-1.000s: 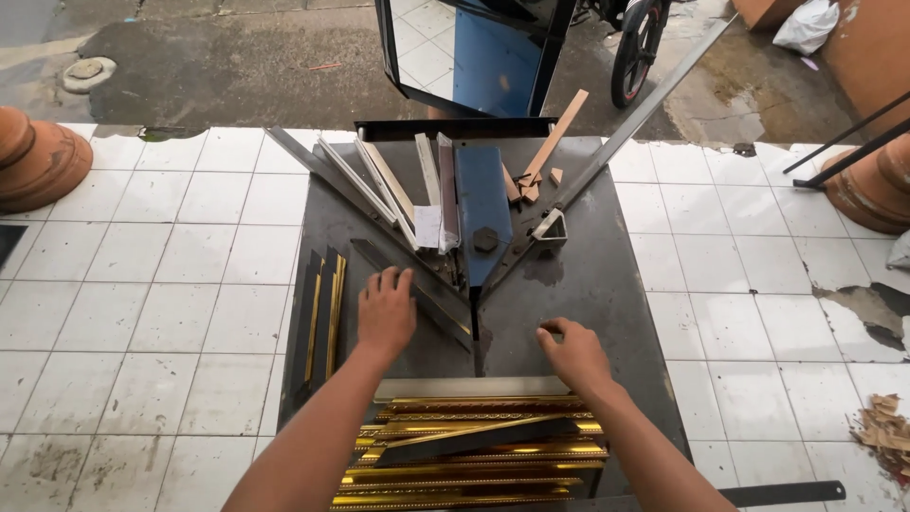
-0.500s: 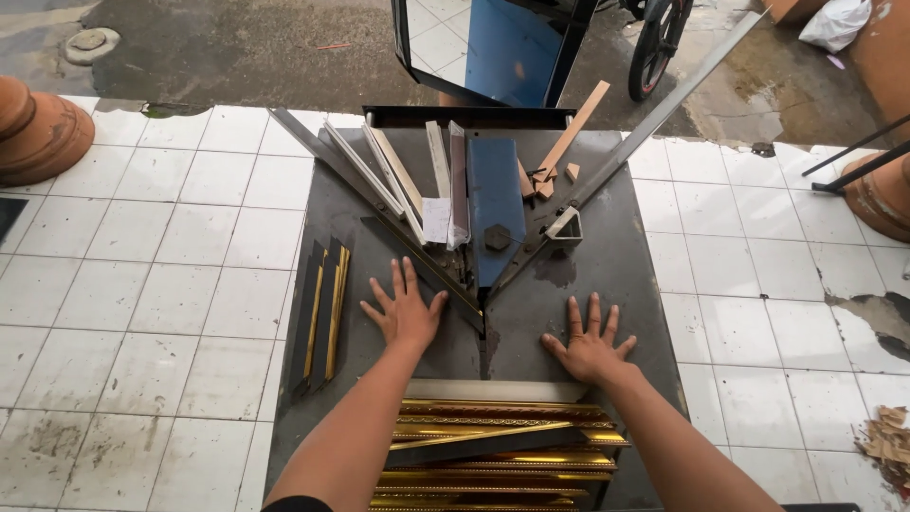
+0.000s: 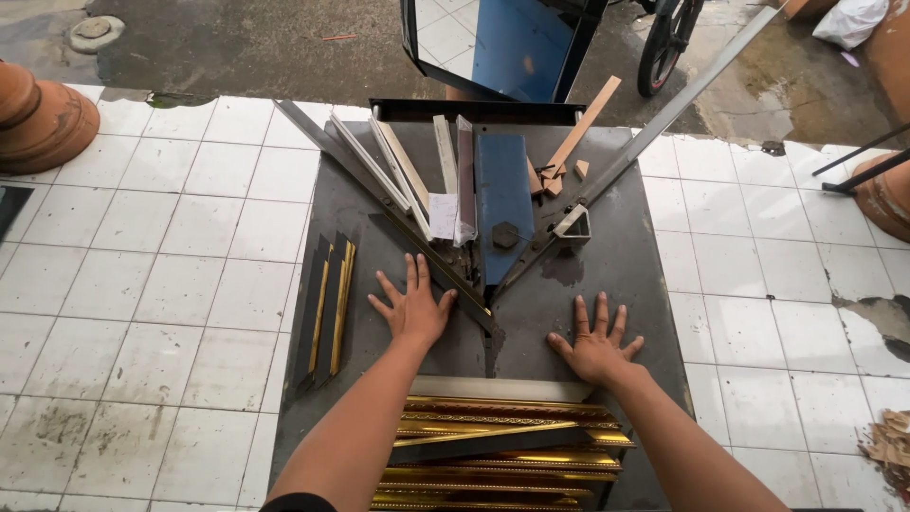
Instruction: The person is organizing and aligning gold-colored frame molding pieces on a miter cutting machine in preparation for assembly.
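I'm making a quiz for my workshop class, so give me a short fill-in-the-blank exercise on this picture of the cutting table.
1. Both the left hand and the right hand lie flat with the ____ spread on the grey metal table.
2. The stack of moulding strips between the forearms is ____ in colour.
3. The upright plate at the tip of the V-shaped guides is painted ____.
4. The floor around the table is covered with white ____.

Missing words: fingers; gold; blue; tiles

I see bare table [image 3: 607, 284] right of the blue guide [image 3: 502, 204]; gold mouldings [image 3: 502, 450] (stacked) block below it.
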